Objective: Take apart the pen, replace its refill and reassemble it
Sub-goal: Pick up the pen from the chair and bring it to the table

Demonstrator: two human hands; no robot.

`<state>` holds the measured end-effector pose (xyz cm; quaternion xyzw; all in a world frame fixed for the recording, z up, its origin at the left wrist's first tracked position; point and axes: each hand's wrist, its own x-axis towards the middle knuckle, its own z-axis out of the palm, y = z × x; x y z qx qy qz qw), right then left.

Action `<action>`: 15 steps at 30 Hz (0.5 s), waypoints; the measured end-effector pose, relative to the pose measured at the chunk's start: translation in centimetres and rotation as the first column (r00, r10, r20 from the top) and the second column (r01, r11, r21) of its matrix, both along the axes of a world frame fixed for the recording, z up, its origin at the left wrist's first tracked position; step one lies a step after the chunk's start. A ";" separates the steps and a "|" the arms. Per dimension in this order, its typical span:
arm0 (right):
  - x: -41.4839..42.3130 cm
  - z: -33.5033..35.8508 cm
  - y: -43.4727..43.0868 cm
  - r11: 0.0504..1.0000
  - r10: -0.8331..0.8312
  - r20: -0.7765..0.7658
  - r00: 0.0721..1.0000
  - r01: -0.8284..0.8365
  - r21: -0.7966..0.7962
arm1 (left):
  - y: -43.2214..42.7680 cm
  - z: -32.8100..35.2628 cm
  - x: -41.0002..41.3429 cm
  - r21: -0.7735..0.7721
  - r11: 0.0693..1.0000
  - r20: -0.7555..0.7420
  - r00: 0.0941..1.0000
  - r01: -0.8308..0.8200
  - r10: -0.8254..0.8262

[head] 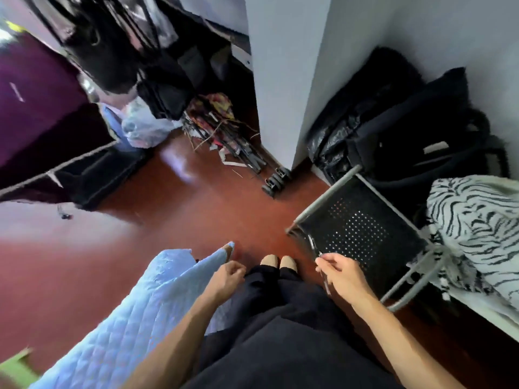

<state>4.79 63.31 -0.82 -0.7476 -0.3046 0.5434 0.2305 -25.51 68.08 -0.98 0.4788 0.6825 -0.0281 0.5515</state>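
Right hand (341, 272) pinches a thin dark pen (318, 265), its long axis running away and down, while the loosely curled, apparently empty left hand (227, 273) hangs well apart.

**Pen: held, blurred**

Slim, dark-and-clear pen (318, 261), pinched in right hand (341, 272) above edge of perforated black chair seat. Tilted, upper end pointing up-left, lower part running down behind fingers. Whether assembled or apart cannot be told; detail lost to motion blur.
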 end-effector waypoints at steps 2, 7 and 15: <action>-0.8 0.8 0.6 0.996 0.085 -0.017 0.996 -0.085 0.001 | -1.6 0.2 -1.5 0.013 0.994 0.028 0.994 -0.106 0.106; -2.6 1.6 3.4 0.960 0.280 -0.019 0.960 -0.280 0.006 | -6.6 0.0 -5.2 0.005 0.924 -0.016 0.923 -0.383 0.383; -6.2 1.6 8.5 0.896 0.443 0.009 0.896 -0.443 0.031 | -14.8 -0.9 -8.4 -0.162 0.775 -0.091 0.791 -0.611 0.605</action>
